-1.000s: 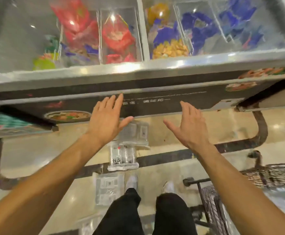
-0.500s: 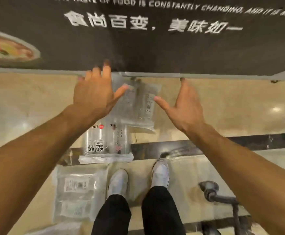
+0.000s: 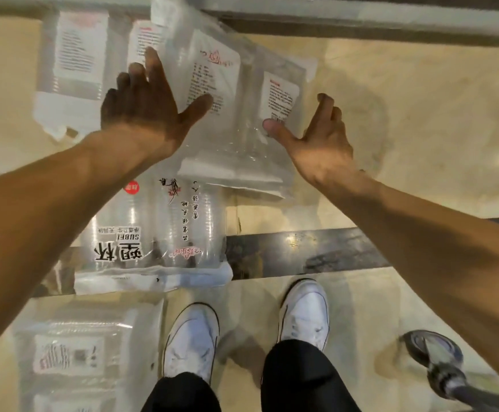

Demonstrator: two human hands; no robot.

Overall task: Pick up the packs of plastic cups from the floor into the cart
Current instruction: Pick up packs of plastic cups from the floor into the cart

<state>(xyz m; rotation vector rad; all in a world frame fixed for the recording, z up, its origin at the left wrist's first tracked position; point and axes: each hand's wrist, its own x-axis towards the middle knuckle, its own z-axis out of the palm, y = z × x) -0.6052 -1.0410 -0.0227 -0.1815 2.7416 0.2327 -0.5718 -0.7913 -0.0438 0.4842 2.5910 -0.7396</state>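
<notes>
We see clear packs of cups [image 3: 236, 129] with white labels [image 3: 278, 93] printed red and black, one pack [image 3: 153, 233] bearing bold black characters; the floor [image 3: 420, 99] is glossy beige with a black band [image 3: 301, 251], our shoes [image 3: 191, 337] white, trousers [image 3: 296, 379] black

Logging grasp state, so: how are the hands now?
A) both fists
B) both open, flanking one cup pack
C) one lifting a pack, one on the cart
B: left hand and right hand show spread fingers either side of the tilted cup pack.
</notes>
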